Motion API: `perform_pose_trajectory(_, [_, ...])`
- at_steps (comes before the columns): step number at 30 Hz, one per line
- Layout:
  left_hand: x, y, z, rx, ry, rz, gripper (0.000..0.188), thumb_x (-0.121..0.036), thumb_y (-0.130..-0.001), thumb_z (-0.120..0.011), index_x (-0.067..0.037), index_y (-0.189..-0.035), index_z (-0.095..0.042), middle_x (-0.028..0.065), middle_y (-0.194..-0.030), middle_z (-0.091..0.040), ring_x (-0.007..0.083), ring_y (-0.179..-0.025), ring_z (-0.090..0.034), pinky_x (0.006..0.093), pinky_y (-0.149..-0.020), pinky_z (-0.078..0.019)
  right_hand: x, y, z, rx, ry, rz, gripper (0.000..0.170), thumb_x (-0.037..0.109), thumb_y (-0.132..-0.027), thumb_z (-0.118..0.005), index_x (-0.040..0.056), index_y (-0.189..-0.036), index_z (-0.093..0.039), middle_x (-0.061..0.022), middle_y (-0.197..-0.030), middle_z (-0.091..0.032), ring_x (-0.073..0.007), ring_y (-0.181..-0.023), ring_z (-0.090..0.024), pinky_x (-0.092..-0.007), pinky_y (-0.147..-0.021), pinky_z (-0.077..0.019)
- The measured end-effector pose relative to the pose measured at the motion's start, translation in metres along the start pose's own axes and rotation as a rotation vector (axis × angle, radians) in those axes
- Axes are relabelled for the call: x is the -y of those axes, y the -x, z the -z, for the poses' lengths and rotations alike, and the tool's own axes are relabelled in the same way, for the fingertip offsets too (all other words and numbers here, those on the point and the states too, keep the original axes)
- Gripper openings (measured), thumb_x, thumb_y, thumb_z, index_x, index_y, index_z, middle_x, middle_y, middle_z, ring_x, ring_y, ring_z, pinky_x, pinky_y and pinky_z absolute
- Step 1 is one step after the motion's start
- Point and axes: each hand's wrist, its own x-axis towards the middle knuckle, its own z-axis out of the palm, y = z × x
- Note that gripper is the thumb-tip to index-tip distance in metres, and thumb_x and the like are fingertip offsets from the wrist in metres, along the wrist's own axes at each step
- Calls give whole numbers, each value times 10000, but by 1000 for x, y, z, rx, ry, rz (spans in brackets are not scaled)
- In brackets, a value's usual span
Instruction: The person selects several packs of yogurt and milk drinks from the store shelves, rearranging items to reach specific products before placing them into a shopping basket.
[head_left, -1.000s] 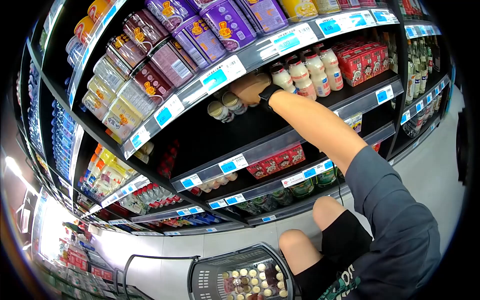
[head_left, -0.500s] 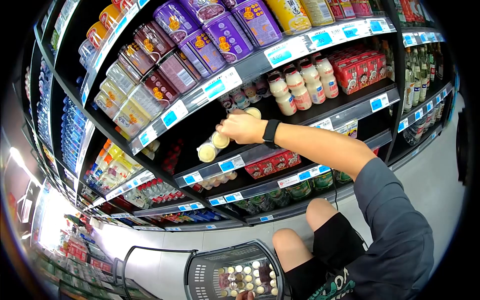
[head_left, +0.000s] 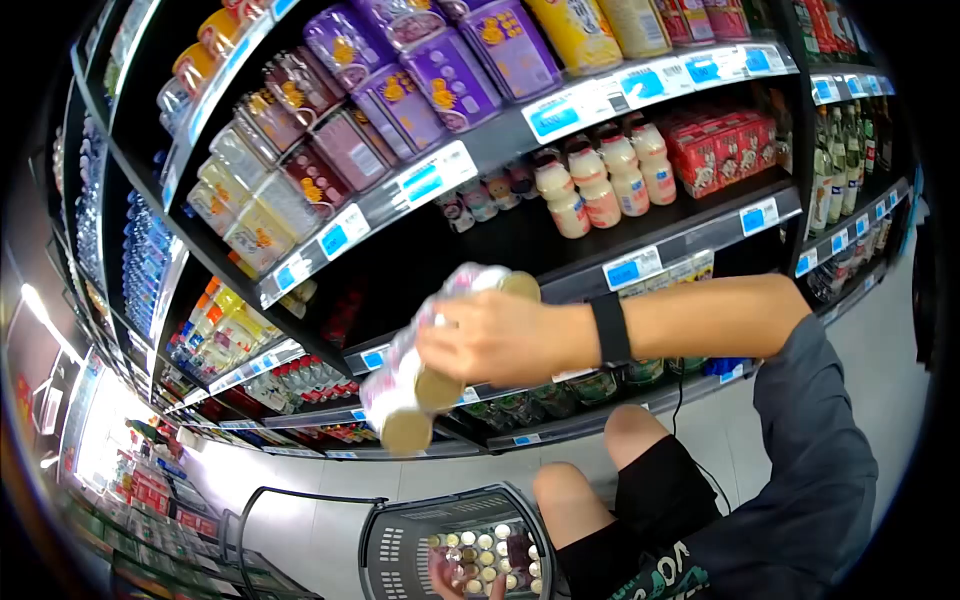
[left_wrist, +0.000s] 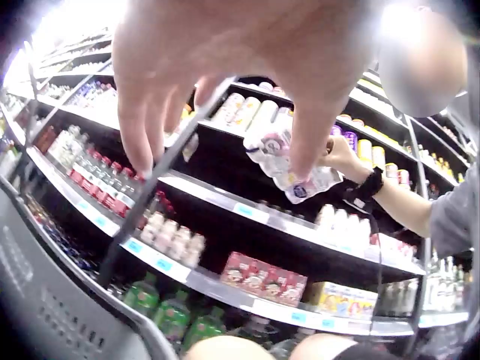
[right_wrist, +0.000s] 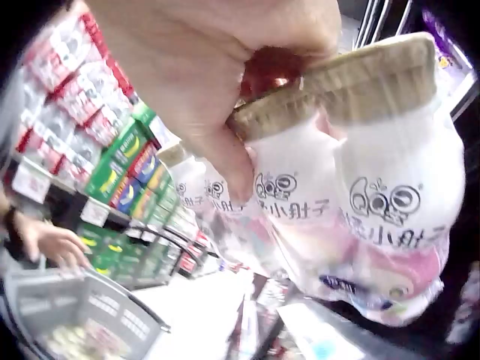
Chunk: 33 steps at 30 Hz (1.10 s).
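Note:
My right hand (head_left: 495, 340) (left_wrist: 343, 159) (right_wrist: 210, 60) grips a shrink-wrapped pack of small white and pink bottles with gold lids (head_left: 385, 400) (left_wrist: 274, 154) (right_wrist: 382, 187), tilted in front of the shelf. In the right wrist view, the thumb presses against a bottle near its lid. My left hand (head_left: 455, 575) (left_wrist: 240, 45) (right_wrist: 56, 244) is over the grey basket (head_left: 395, 530) (left_wrist: 71, 292) (right_wrist: 97, 300), holding nothing, its fingers spread apart. Gold-lidded bottles (head_left: 485, 560) stand inside the basket; the hand covers some of them.
Pink and white bottles (head_left: 600, 195) and red cartons (head_left: 720, 145) share the middle shelf with small bottles (head_left: 480, 200) further back. Purple cans (head_left: 450, 80) line the shelf above. My knees (head_left: 570, 490) are beside the basket, and a thin cable (head_left: 682, 400) hangs near them.
My right hand first reached deep into the shelf, then drew the pack out and brought it down toward me. My left hand shows more over the basket now.

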Motion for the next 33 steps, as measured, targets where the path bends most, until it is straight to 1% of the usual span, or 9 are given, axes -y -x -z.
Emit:
perform_pose_trajectory(4, [-70, -23, -20, -121, -66, -252, 1195, -78, -576, -843, -38, -1425, -3, 218, -1389, -281, 327, -1189, -399, 425, -977, -387, 59, 27, 16, 58, -537, -43, 191, 80, -613, -677, 6, -754, -572, -130, -653, -612, -277, -624, -638, -364, -521, -501])
perform_pose_trajectory(8, [-33, -23, -45, -95, -47, -475, 793, -153, -541, -898, 40, -1176, -465, 165, -1106, -551, 284, -966, -547, 402, -861, -455, 110, 66, 7, 308, -831, -104, 192, 84, -602, -685, -40, -688, -566, -178, -600, -589, -336, -582, -619, -394, -478, -487])
perform_pose_trajectory(11, [-19, -14, -56, 134, 206, 13, 757, -146, -560, -892, 29, -1176, -489, 149, -1100, -581, 257, -964, -570, 381, -844, -467, 105, 83, -4, 496, -928, -202, 278, 145, -591, -730, -65, -670, -565, -207, -610, -583, -371, -600, -606, -413, -492, -475])
perform_pose_trajectory(12, [-15, -13, -74, 52, 398, -145, 499, -126, -643, -799, 28, -1054, -562, 112, -921, -625, 194, -829, -618, 332, -752, -491, 100, 87, -6, 529, -1042, -225, 307, 166, -590, -747, -63, -685, -567, -205, -621, -588, -370, -621, -609, -416, -512, -472])
perform_pose_trajectory(15, [-34, -12, -71, 142, 538, 172, 618, -16, -556, -819, 30, -1091, -514, 86, -989, -573, 160, -884, -560, 306, -787, -464, 86, 94, -18, 760, -1166, -239, 352, 211, -702, -736, 10, -948, -584, -177, -798, -633, -348, -799, -614, -404, -669, -478])
perform_pose_trajectory(16, [-41, -11, -72, 140, 574, 194, 579, -19, -573, -813, 29, -1070, -521, 79, -977, -578, 150, -876, -560, 295, -779, -460, 85, 105, -34, 606, -1259, -201, 392, 258, -649, -769, -49, -813, -587, -198, -748, -630, -320, -726, -626, -384, -616, -477])
perform_pose_trajectory(20, [-52, -7, -67, 144, 601, 262, 486, -34, -625, -810, 26, -1016, -528, 68, -953, -589, 125, -859, -560, 270, -751, -456, 62, 142, -24, 684, -1174, -480, 758, 432, -736, -718, 3, -1273, -399, -257, -1150, -568, -354, -1031, -592, -381, -869, -491])
perform_pose_trajectory(26, [-42, -13, -75, 121, 765, 398, 437, -14, -679, -775, 28, -1027, -514, 73, -928, -615, 115, -820, -588, 253, -724, -483, 91, 212, -37, 794, -1800, -1042, 624, 209, -875, -624, 1, -1354, -281, -160, -1291, -470, -195, -1163, -493, -338, -965, -429])
perform_pose_trajectory(33, [-16, -6, -85, 181, 1072, 667, 250, -28, -817, -609, 28, -1045, -520, 65, -961, -620, 107, -837, -586, 236, -742, -466, 138, 222, -59, 473, -1936, -1432, 503, 150, -882, -610, -17, -1300, -386, -97, -1214, -531, -146, -1106, -509, -289, -951, -414])
